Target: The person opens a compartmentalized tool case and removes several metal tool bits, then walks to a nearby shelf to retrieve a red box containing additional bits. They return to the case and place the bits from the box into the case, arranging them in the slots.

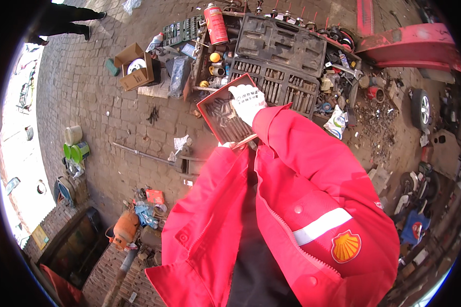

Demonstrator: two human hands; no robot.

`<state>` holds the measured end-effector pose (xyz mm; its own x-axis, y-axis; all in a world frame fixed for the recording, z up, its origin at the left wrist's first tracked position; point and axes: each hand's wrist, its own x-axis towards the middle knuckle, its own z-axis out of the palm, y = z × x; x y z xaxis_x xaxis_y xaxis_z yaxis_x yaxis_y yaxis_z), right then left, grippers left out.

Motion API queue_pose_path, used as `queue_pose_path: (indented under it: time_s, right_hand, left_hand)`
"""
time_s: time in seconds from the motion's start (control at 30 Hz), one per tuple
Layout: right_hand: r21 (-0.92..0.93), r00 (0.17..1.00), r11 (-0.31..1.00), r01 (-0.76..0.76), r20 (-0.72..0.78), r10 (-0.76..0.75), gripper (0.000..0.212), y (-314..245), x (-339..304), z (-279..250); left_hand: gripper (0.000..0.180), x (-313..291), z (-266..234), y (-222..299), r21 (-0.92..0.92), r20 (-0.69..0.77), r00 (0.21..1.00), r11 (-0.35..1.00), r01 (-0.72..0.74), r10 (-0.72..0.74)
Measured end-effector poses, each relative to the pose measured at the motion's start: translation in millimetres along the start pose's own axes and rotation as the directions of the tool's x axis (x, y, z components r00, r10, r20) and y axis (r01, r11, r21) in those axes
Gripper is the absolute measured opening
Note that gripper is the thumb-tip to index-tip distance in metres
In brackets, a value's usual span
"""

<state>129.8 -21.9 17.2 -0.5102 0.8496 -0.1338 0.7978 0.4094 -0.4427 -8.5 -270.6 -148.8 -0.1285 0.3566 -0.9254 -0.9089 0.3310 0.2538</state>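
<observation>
Red jacket sleeves fill the foreground. At twelve o'clock, a red socket tray is supported from below by the left hand, mostly hidden. Right hand fingers, gloved white, rest inside it; grip cannot be told. Sorting appears unfinished, with the black tool case open beyond.

Beyond the hands, a big black tool case lies open, with a red spray can standing at its far left corner. Farther left of the hands sit a cardboard box and green buckets. An orange gas cylinder lies nearer, lower left. A wheel rests well to the right.
</observation>
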Motion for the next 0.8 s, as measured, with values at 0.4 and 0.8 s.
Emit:
queue_pose_path:
  time_s: [0.4, 0.8]
  right_hand:
    - [0.389, 0.953, 0.877, 0.282, -0.219, -0.209, 0.032, 13, -67, -56]
    - [0.246, 0.935, 0.913, -0.325, -0.063, 0.35, 0.039, 86, -79, -22]
  left_hand:
    - [0.038, 2, -19, 5, -0.067, -0.056, 0.998, 0.997, -0.034, 0.03]
    - [0.034, 15, -50, 24, -0.075, 0.127, 0.991, 0.996, 0.048, -0.039]
